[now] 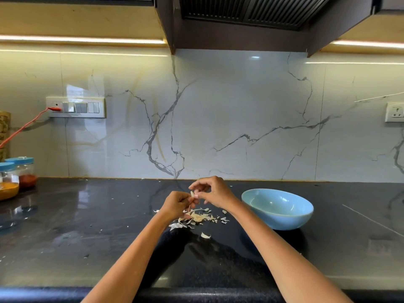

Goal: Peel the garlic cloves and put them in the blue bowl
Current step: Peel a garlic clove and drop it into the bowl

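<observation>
right now both hands meet above the dark counter (109, 226), working one garlic clove (192, 194) between them. the left hand (177, 204) is curled closed around the clove's lower part, and the right hand (211, 192) pinches its top with thumb and forefinger, other fingers loosely arched. the clove stands roughly upright, its long axis running from the left hand's fist up to the right hand's pinch. the blue bowl (282, 217) sits just beyond the right wrist, on the outer side of that hand, so the right hand looks nearer for the drop. a heap of peelings (197, 217) lies directly under the hands. most of the clove is hidden by fingers; i cannot tell how much skin remains, and no cloves show inside the bowl
</observation>
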